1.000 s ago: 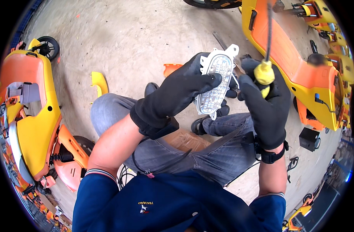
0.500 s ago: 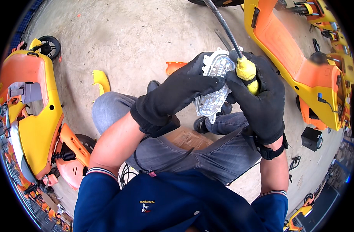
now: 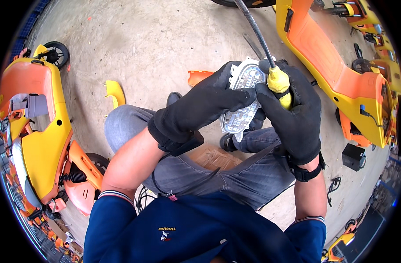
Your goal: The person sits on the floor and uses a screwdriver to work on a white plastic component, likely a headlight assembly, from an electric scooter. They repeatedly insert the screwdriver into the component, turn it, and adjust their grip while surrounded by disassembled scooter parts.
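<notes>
In black gloves, my left hand grips a clear oval lamp unit with a white flanged rim, its thumb lying across the front. My right hand is wrapped round the yellow, bulbous handle of a tool, whose long dark metal shaft rises up and leftward. That hand sits against the lamp's right side, partly covering it. The tool's handle overlaps the lamp's upper right in the view; whether it touches the lamp I cannot tell. The fingers behind the lamp are mostly hidden.
Yellow-orange scooter bodies stand at left and right. On the concrete floor lie a yellow curved panel, an orange piece and a black box. Cardboard lies between my jeans-covered legs, with black cables nearby.
Compared with a second ago, my right hand has moved left against the lamp, and the tool's shaft has tilted from upright toward the upper left. The last half second shows little movement.
</notes>
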`<state>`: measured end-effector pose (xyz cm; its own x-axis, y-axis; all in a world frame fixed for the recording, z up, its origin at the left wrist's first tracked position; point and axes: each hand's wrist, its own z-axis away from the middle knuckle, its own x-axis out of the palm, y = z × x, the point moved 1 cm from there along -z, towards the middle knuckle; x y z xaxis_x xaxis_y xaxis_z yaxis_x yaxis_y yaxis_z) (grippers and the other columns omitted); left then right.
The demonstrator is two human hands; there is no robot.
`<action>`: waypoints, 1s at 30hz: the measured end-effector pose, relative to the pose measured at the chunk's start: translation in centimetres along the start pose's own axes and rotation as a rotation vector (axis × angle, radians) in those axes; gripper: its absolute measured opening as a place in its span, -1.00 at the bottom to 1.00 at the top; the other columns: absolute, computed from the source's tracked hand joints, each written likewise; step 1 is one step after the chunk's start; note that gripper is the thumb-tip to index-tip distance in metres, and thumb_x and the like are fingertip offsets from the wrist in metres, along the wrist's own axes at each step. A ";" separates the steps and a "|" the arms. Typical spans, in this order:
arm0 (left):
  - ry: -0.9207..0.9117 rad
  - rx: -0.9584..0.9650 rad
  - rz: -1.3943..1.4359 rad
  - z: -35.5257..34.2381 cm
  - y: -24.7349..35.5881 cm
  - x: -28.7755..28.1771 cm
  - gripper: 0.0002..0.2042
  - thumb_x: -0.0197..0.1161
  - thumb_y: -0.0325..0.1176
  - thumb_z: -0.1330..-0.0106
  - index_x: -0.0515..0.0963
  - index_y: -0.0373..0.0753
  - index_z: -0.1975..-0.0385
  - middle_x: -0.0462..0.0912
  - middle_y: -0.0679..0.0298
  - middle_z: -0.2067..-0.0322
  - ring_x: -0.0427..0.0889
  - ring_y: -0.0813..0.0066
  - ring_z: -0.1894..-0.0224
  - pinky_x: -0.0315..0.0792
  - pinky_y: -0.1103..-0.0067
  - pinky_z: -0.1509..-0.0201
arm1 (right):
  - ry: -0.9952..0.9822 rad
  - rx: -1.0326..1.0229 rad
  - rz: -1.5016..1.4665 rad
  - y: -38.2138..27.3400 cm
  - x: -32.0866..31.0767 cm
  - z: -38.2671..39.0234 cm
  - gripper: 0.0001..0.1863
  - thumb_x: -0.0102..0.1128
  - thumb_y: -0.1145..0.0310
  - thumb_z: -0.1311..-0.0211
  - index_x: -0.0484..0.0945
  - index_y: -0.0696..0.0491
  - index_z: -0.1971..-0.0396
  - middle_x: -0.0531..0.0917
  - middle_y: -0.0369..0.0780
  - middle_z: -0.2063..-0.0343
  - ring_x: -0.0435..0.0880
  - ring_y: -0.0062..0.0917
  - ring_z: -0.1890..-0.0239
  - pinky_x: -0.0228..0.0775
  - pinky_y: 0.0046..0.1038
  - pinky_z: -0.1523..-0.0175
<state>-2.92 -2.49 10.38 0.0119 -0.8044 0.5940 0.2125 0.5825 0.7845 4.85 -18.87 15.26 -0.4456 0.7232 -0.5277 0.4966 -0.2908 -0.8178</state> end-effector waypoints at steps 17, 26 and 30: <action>-0.003 -0.031 -0.069 0.3 -0.1 -0.2 -0.47 0.20 -0.39 -0.39 0.20 -0.33 -0.31 0.56 0.18 -0.02 0.61 0.57 0.02 0.52 0.57 -0.07 | -0.025 0.024 -0.043 0.1 -0.1 0.2 -0.57 0.42 0.44 -0.09 0.60 0.17 0.00 0.70 -0.15 0.23 0.69 -0.52 0.23 0.54 -0.48 0.07; -0.019 -0.055 -0.076 0.2 0.1 -0.2 -0.53 0.20 -0.41 -0.40 0.24 -0.32 -0.25 0.56 0.18 0.00 0.61 0.58 0.04 0.53 0.58 -0.04 | -0.070 0.221 -0.147 -0.9 -0.5 -0.1 -0.58 0.41 0.44 -0.11 0.59 0.17 0.00 0.68 -0.19 0.30 0.67 -0.59 0.31 0.53 -0.53 0.15; -0.044 -0.022 -0.085 -0.1 -0.2 -0.3 -0.51 0.20 -0.42 -0.40 0.22 -0.33 -0.26 0.56 0.16 0.00 0.62 0.55 0.03 0.55 0.57 -0.05 | 0.010 0.111 -0.097 0.2 0.1 0.3 -0.61 0.40 0.45 -0.13 0.58 0.17 0.02 0.68 -0.21 0.34 0.66 -0.63 0.37 0.53 -0.54 0.22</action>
<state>-2.91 -2.39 10.06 -0.0500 -0.8446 0.5331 0.2322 0.5093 0.8287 4.67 -19.06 14.97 -0.4798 0.7571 -0.4435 0.3660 -0.2866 -0.8854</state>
